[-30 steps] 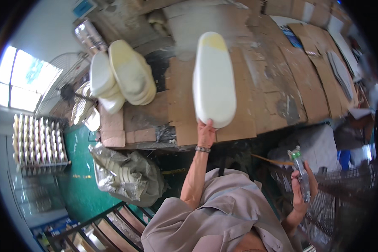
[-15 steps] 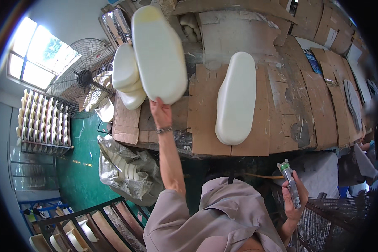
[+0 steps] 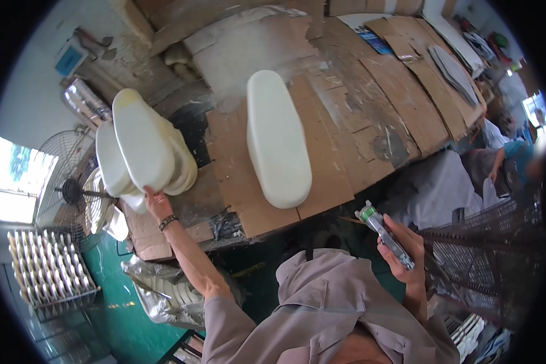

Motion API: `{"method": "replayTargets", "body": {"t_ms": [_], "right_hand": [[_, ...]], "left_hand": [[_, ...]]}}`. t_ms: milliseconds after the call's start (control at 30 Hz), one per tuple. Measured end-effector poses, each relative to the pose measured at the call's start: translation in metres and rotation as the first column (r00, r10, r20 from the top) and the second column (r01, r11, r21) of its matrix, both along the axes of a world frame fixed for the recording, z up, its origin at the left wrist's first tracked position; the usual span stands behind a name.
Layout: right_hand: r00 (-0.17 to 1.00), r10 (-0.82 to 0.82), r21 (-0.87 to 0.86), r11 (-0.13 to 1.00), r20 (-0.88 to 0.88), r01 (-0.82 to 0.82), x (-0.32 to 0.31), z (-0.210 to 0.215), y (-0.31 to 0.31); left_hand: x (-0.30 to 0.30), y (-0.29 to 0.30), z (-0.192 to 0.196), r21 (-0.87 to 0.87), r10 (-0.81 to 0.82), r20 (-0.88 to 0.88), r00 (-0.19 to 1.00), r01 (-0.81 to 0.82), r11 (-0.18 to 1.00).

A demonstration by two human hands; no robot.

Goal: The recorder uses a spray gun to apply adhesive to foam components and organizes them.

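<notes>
At the left end of the cardboard-covered table, my left hand [image 3: 158, 205] grips the near end of a long white moulded foam pad [image 3: 142, 142]. This pad lies tilted on a pile of similar pads, with another white pad [image 3: 111, 159] showing at its left. My right hand [image 3: 403, 250] is closed around a slim grey hand tool [image 3: 388, 239] with a green collar, held in front of the table's near edge. A second long white pad [image 3: 278, 139] lies by itself on a cardboard sheet [image 3: 327, 182], apart from both hands.
A wire-cage fan [image 3: 73, 191] stands left of the table, near a rack of pale curved pieces [image 3: 51, 267]. A plastic-wrapped bundle [image 3: 170, 297] sits below the table's left end. Grey flat pieces [image 3: 452, 73] lie far right. Another person [image 3: 519, 161] is at the right.
My left hand has lowered the raised pad onto the pile at the left. The view has turned right. My right hand still holds the tool.
</notes>
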State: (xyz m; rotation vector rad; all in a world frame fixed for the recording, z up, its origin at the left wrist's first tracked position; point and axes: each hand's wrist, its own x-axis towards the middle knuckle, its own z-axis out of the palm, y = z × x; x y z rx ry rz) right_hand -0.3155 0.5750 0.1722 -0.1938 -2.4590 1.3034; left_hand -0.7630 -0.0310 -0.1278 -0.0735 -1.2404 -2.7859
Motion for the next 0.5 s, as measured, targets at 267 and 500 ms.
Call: {"method": "replayTargets", "body": {"t_ms": [267,500], "right_hand": [[0.998,-0.006,0.069,0.998,-0.066,0.011,0.015,0.002,0.007],[0.991,-0.075,0.089,0.992,-0.113,0.085,0.052,0.002,0.023]], "left_hand": [[0.024,0.083,0.036,-0.090,0.282,0.134,0.950,-0.272,0.958],[0.112,0.128,0.038,-0.208,0.392,0.164,0.905,-0.357,0.911]]}}
